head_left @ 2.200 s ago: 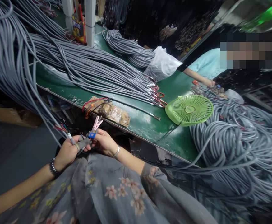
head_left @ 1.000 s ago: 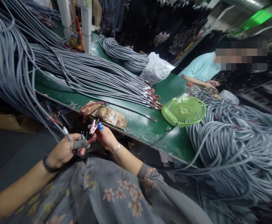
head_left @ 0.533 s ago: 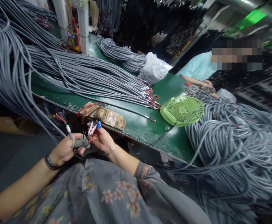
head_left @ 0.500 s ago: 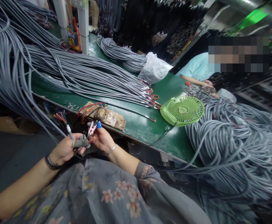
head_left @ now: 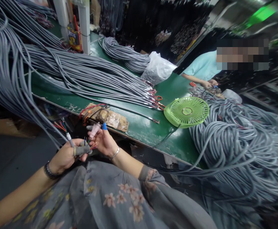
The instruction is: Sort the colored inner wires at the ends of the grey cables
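Left hand (head_left: 67,154), lower left of the frame: grip closed round one grey cable (head_left: 71,142), its white-collared end pointing up; thin coloured wires (head_left: 93,146) poke past the fingertips. Right hand (head_left: 105,143), just beside it: grip loose, fingers half curled on one pink clip (head_left: 95,130), blurred from where I stand. Green table (head_left: 141,128), centre: brown block (head_left: 112,119), near edge; green fan (head_left: 187,111); long cables (head_left: 93,70), upper left. Co-worker (head_left: 202,67), upper right, light blue top.
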The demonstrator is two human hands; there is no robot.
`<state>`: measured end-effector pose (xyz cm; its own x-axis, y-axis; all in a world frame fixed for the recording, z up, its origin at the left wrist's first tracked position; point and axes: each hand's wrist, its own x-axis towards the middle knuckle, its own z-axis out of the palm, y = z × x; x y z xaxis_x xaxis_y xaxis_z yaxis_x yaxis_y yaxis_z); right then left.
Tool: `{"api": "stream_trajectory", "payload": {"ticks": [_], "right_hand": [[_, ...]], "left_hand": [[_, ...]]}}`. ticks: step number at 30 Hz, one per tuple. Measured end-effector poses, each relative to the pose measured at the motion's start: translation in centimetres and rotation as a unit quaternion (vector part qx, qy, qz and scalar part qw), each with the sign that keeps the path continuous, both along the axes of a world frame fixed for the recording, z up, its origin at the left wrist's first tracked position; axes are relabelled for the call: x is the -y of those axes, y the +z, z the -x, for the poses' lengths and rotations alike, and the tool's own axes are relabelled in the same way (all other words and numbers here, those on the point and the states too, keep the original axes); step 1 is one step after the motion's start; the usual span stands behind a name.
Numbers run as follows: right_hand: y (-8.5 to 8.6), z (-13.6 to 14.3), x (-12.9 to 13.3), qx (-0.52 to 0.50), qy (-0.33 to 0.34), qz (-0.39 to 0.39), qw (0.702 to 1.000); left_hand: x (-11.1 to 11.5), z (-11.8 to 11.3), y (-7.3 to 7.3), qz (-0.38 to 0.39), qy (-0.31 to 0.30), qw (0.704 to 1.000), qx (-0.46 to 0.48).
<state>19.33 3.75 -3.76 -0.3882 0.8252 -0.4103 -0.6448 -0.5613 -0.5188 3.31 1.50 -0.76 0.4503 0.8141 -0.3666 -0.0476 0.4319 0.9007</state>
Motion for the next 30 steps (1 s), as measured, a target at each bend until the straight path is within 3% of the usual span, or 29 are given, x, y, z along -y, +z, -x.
{"api": "stream_trajectory", "payload": {"ticks": [8,16,22,30], "right_hand": [[-0.4,0.0,0.3,0.056,-0.043,-0.057,0.996],[-0.1,0.3,-0.5,0.049,-0.035,-0.019,0.998],[-0.2,1.0,-0.9,0.048,-0.08,-0.001,0.996],[-0.6,-0.2,0.3,0.04,0.003,-0.031,0.999]], "left_hand": [[1.8,-0.1,-0.8,-0.114,0.072,0.99,-0.045],[1.4,-1.2,-0.2,-0.084,0.114,0.989,-0.03],[0.9,-1.6,-0.7,-0.044,0.12,0.991,-0.03],[1.5,-0.9,-1.0,-0.08,0.126,0.989,-0.024]]}}
